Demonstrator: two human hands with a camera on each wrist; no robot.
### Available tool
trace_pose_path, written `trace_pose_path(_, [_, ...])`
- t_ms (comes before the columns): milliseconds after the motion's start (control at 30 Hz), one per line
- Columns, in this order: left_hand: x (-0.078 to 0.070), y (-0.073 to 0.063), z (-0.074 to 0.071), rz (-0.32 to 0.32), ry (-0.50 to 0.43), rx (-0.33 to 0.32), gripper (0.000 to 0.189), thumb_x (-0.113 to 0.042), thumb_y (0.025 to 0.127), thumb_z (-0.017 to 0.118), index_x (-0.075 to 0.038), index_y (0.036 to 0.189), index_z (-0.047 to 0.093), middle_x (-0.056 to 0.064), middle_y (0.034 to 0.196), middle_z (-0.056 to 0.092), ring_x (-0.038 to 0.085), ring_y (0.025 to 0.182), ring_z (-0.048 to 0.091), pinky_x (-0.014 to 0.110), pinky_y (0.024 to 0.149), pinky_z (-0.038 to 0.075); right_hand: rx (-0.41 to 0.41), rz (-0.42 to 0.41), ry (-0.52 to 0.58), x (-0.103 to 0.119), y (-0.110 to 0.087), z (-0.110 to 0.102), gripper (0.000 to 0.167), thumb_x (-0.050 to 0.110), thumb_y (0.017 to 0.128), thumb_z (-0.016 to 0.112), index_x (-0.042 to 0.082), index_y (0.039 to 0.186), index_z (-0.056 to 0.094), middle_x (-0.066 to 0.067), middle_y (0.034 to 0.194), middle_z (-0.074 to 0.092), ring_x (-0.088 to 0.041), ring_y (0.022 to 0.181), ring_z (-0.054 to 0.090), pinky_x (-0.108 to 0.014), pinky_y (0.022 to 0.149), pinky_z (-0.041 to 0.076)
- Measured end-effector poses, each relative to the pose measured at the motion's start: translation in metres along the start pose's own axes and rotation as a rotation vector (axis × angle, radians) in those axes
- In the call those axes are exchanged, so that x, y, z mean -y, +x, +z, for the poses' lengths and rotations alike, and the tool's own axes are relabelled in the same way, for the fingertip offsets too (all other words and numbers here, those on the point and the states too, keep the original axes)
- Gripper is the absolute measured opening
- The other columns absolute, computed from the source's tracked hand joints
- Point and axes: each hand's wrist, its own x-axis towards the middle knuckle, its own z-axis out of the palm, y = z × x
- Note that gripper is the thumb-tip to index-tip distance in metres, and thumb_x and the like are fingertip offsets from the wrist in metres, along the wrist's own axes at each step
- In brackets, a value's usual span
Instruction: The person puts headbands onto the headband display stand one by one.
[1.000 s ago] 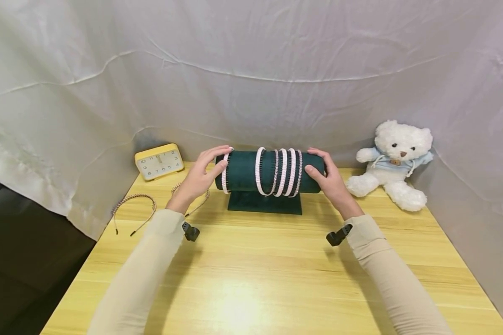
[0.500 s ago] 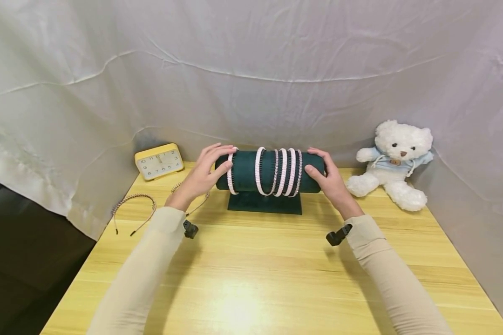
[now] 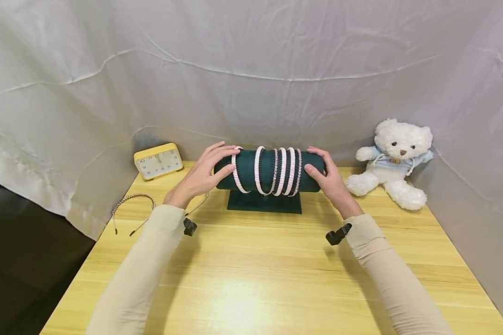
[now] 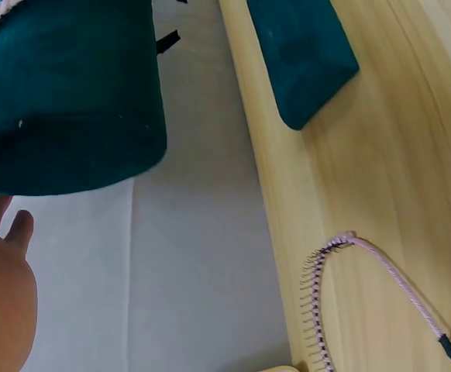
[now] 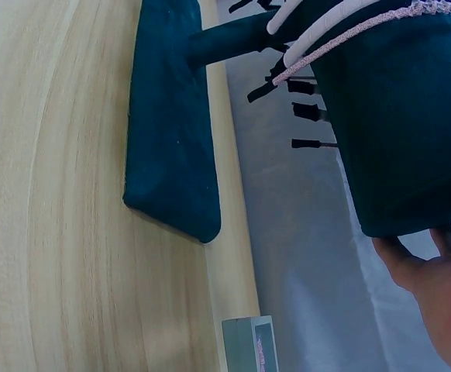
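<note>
A dark green velvet roll stand [image 3: 246, 168] carries several pale pink toothed headbands [image 3: 282, 172] toward its right half. Nearer its left end sits one pale headband [image 3: 237, 180], slanting slightly. My left hand [image 3: 203, 172] holds this one between thumb and fingertips, fingers on top and thumb in front. My right hand [image 3: 330, 180] grips the roll's right end, thumb in front and fingers over the top. From below, the right wrist view shows dark headband tips [image 5: 309, 111] hanging behind the roll. The left wrist view shows my left hand [image 4: 5, 294] beside the roll's end.
A twisted headband [image 3: 135, 197] lies on the wooden table [image 3: 255, 260] at left; another [image 3: 199, 204] is partly hidden behind my left wrist. A yellow clock [image 3: 159, 161] stands back left, a white teddy bear [image 3: 396, 163] back right. Grey curtain [image 3: 251, 107] hangs behind.
My left hand has slid the left headband rightward along the roll, from its end inward, and the band now slants more. My right hand stays on the roll's right end.
</note>
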Motion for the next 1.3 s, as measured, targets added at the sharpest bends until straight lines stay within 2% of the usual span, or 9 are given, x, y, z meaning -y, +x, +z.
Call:
trace_pose_path(100, [-0.003,0.005,0.002,-0.004,0.007,0.021,0.051,-0.042,0.111,0.061,-0.031,0.161,0.055,-0.004,0.168,0.050,0.023,0.167,0.024,0.063,0.134,0.022,0.002,0.003,0.001,0.000,0.000,0.000,0.056,0.024,0.111,0.063,0.015,0.163,0.045,-0.005,0.178,0.032,-0.031,0.157,0.040,-0.014,0.103,0.048])
trace_pose_path(333, [-0.009,0.015,0.003,0.007,0.046,0.039,0.052,-0.045,0.110,0.062,-0.033,0.160,0.056,-0.006,0.166,0.053,0.026,0.162,0.035,0.062,0.133,0.025,0.000,0.007,0.007,0.000,0.000,-0.001,0.053,0.025,0.111,0.063,0.021,0.161,0.047,-0.009,0.179,0.029,-0.032,0.157,0.041,-0.014,0.101,0.049])
trace_pose_path(667, [-0.018,0.023,0.003,-0.004,0.120,0.081,0.052,-0.049,0.110,0.062,-0.033,0.159,0.057,-0.004,0.164,0.056,0.025,0.163,0.034,0.062,0.132,0.021,0.006,0.004,-0.001,0.000,0.000,0.000,0.054,0.026,0.111,0.064,0.020,0.162,0.046,-0.006,0.178,0.031,-0.031,0.157,0.041,-0.016,0.105,0.047])
trace_pose_path(1000, [-0.024,0.027,0.000,0.004,0.171,0.127,0.051,-0.049,0.113,0.055,-0.034,0.161,0.054,-0.007,0.165,0.056,0.025,0.162,0.035,0.061,0.129,0.025,-0.001,0.003,-0.002,-0.001,0.001,-0.001,0.057,0.024,0.111,0.064,0.013,0.163,0.044,-0.007,0.178,0.031,-0.031,0.159,0.038,-0.015,0.105,0.045])
trace_pose_path(1067, [-0.024,0.028,0.001,0.005,0.170,0.129,0.051,-0.050,0.113,0.055,-0.036,0.162,0.053,-0.007,0.165,0.055,0.026,0.162,0.036,0.061,0.129,0.025,0.000,0.003,-0.001,-0.001,0.001,-0.001,0.057,0.024,0.111,0.064,0.012,0.163,0.043,-0.004,0.178,0.032,-0.031,0.159,0.038,-0.016,0.106,0.045])
trace_pose_path(1200, [-0.023,0.027,0.002,0.009,0.175,0.123,0.053,-0.050,0.113,0.055,-0.035,0.163,0.052,-0.006,0.165,0.055,0.026,0.162,0.036,0.061,0.129,0.026,0.001,0.007,-0.012,-0.001,0.000,-0.001,0.055,0.026,0.111,0.064,0.017,0.162,0.045,0.002,0.177,0.034,-0.029,0.158,0.039,-0.016,0.106,0.045])
trace_pose_path(1300, [-0.021,0.027,0.002,0.022,0.147,0.098,0.054,-0.048,0.113,0.055,-0.032,0.165,0.050,-0.005,0.166,0.054,0.027,0.160,0.038,0.060,0.129,0.027,0.000,0.006,-0.018,0.000,0.000,-0.001,0.055,0.026,0.111,0.064,0.019,0.162,0.046,0.000,0.177,0.034,-0.030,0.159,0.039,-0.017,0.107,0.045])
